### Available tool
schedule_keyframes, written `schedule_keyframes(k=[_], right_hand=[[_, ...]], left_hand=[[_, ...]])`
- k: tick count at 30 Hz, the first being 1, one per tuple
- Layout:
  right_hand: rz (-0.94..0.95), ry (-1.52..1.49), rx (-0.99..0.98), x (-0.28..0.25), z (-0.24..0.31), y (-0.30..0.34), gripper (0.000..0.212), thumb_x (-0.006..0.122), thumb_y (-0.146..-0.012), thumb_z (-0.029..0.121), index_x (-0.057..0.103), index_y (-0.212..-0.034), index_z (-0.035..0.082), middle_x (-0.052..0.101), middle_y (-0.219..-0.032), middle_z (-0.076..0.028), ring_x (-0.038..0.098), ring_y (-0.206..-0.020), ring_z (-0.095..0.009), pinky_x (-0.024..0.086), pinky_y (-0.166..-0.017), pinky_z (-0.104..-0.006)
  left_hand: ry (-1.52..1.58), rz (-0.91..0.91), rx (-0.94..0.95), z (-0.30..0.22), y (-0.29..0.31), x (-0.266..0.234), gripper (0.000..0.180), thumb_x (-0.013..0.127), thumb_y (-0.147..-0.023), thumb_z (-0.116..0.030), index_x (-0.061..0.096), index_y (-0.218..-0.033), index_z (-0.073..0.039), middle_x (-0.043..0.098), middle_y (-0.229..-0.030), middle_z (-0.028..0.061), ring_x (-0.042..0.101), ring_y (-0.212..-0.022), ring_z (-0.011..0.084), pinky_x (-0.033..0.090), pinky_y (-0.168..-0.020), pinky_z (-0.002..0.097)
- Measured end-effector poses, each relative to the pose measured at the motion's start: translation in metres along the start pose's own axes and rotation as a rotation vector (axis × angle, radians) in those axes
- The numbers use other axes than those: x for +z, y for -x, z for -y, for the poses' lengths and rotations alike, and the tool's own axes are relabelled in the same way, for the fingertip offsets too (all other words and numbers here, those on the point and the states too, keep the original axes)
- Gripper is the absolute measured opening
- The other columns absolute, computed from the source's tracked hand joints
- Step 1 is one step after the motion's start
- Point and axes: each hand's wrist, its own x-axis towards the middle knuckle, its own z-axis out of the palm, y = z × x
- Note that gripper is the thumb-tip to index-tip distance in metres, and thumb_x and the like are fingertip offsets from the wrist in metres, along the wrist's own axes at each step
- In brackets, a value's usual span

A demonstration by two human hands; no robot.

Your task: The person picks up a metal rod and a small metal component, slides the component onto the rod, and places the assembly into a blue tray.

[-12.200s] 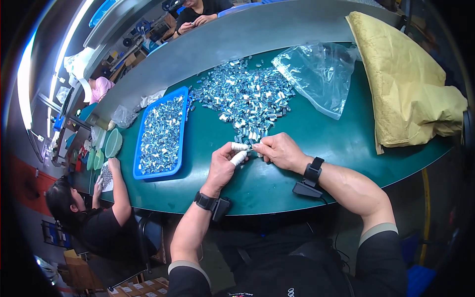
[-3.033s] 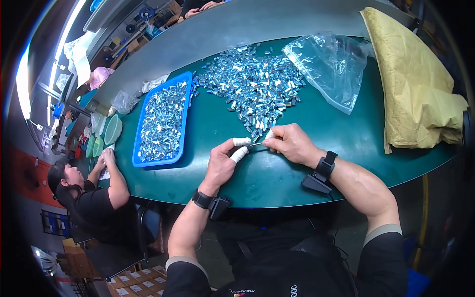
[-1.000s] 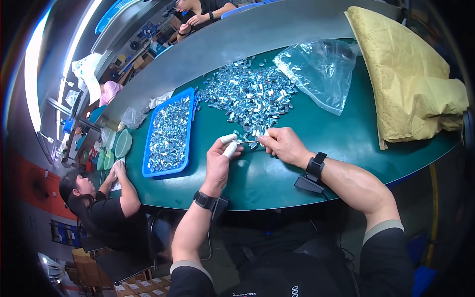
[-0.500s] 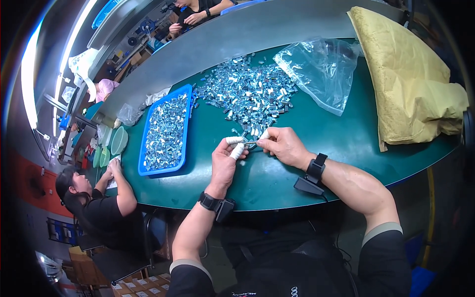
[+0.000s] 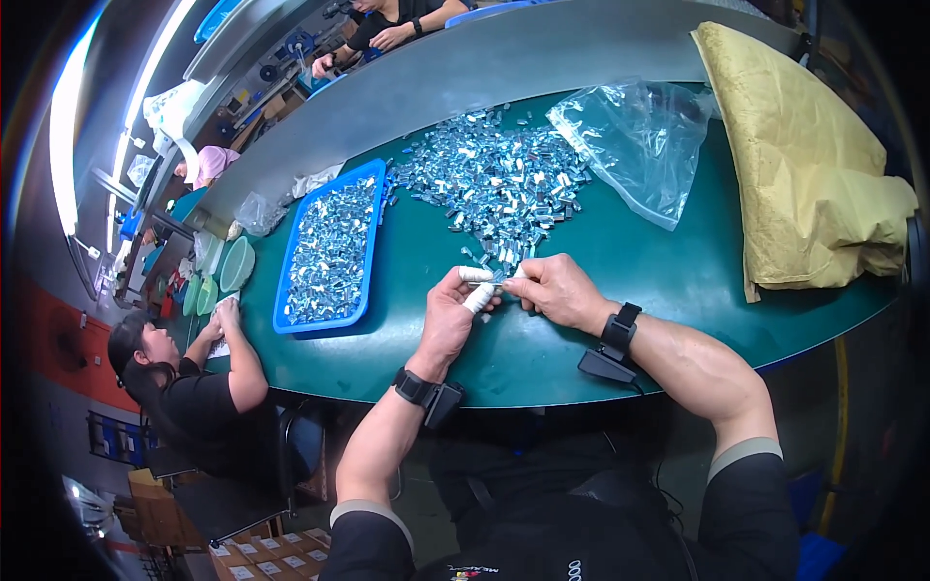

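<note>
Close to the person, both hands meet over the green table (image 5: 581, 358). Left hand (image 5: 448, 320) is curled, with white tape on the thumb and a finger, and these pinch a small shiny metal piece (image 5: 500, 277). Right hand (image 5: 554, 290) is curled too, and its fingertips touch the same small piece from the other side. Each wrist wears a black band with a little black box on it.

Just past the hands lies a big pile of shiny metal pieces (image 5: 499, 179), spread out on the table. To the left of the pile sits a blue tray (image 5: 372, 208), full of the same kind of pieces. To the right of the pile is a crinkly clear plastic bag (image 5: 635, 140), and further right a big yellow bag (image 5: 804, 165) lies folded at the table's end.

At the left side, another person in a black shirt (image 5: 194, 407) sits at the table, near some green bowls (image 5: 225, 276).
</note>
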Motion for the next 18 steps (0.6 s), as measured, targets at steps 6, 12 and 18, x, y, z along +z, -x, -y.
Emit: schedule_keyframes(k=[6,12,18], right_hand=[[0.066,-0.075,0.045,-0.002,0.008,0.005,0.043,0.062,-0.104,0.034,0.067,-0.075,0.003,0.066,-0.06,-0.003,0.06,-0.053,-0.01,0.046,-0.05,-0.0294],[-0.03,-0.176,0.033,-0.007,0.003,0.002,0.045,0.059,-0.106,0.035,0.067,-0.076,0.003,0.066,-0.062,-0.003,0.059,-0.053,-0.009,0.046,-0.05,-0.027],[-0.131,-0.219,0.03,-0.005,-0.002,-0.005,0.041,0.06,-0.107,0.034,0.067,-0.081,0.003,0.065,-0.065,-0.001,0.057,-0.054,-0.006,0.044,-0.05,-0.0239]], left_hand=[[-0.036,0.016,0.004,-0.005,0.008,-0.004,0.013,0.068,-0.1,-0.006,0.066,-0.112,-0.005,0.073,-0.096,0.006,0.069,-0.081,0.0117,0.055,-0.072,0.0241],[-0.209,-0.208,0.223,-0.022,0.006,-0.076,0.016,0.069,-0.097,-0.004,0.067,-0.113,-0.007,0.074,-0.097,0.0077,0.069,-0.082,0.0132,0.055,-0.072,0.0254],[-0.959,-0.608,0.431,-0.067,-0.002,-0.157,0.022,0.072,-0.095,-0.007,0.07,-0.116,-0.005,0.073,-0.103,0.0059,0.068,-0.089,0.0159,0.054,-0.076,0.0295]])
